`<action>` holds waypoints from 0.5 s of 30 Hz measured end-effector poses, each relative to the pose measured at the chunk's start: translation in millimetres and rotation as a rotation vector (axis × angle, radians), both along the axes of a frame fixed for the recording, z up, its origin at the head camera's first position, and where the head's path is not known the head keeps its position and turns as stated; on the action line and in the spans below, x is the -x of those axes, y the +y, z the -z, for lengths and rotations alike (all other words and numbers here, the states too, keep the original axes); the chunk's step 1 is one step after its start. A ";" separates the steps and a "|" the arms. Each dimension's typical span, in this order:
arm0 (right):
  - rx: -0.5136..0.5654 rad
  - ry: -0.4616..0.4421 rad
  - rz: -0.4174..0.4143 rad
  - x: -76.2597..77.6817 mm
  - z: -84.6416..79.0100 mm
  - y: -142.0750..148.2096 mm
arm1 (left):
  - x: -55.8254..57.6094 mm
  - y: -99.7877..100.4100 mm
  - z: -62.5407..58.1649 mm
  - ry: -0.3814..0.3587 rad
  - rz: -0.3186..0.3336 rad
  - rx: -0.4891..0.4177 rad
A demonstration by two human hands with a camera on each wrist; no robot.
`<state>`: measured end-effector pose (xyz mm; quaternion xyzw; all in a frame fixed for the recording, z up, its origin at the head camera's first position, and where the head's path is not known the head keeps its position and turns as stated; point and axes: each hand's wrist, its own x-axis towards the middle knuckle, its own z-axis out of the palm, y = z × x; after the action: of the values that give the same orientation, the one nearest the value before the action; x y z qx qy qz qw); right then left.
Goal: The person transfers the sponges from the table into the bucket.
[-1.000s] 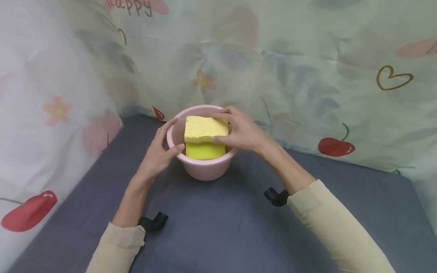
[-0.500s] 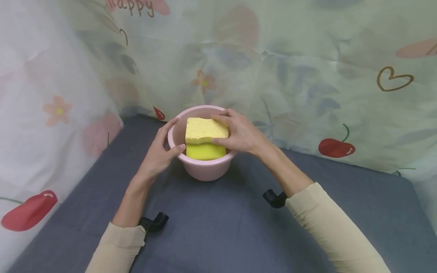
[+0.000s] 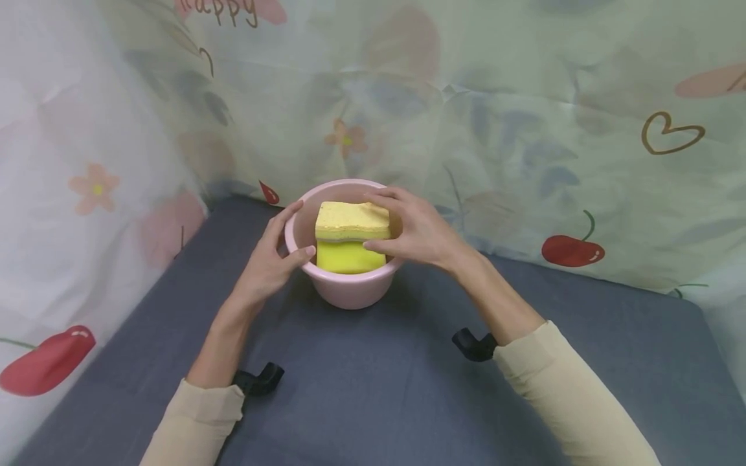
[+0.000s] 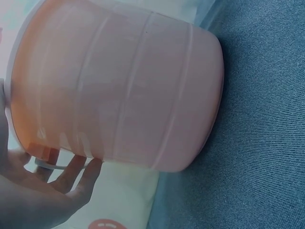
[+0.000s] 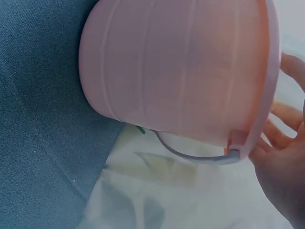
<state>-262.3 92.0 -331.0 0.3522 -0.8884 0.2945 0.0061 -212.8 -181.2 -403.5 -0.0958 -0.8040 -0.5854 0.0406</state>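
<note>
A pink bucket [image 3: 352, 294] stands upright on the dark cloth. Two yellow sponges are in it: a pale one [image 3: 350, 220] lies on top, tilted, above a brighter yellow one [image 3: 350, 259]. My left hand [image 3: 268, 265] holds the bucket's left rim, thumb over the edge; in the left wrist view its fingers lie against the outer wall. Over the right rim reaches my right hand [image 3: 422, 226], its fingers and thumb spread at the right end of the pale sponge. In the right wrist view the rim hides its fingertips.
A grey bucket handle [image 5: 195, 155] hangs at the bucket's side. Dark blue-grey cloth [image 3: 373, 388] covers the table. Printed curtains [image 3: 495, 129] rise close behind and on the left. Black wrist mounts [image 3: 259, 378] sit under both forearms.
The pale sponge has settled slightly lower, and more of the bright sponge shows. My right thumb has slipped below the pale sponge's front edge, its grip loosened. The left hand stays put.
</note>
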 end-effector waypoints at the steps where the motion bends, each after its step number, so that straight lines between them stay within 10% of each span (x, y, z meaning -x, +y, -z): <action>1: 0.006 -0.006 0.005 -1.4 -0.9 1.7 | -0.1 0.4 -0.1 0.000 0.001 0.001; 15: 0.095 0.041 -0.029 -20.2 -3.0 23.4 | -1.3 1.5 3.8 0.030 0.008 -0.043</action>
<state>-242.1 115.4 -328.0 0.3705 -0.8677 0.3293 0.0368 -211.5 -179.6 -407.3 -0.1069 -0.7903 -0.6011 0.0524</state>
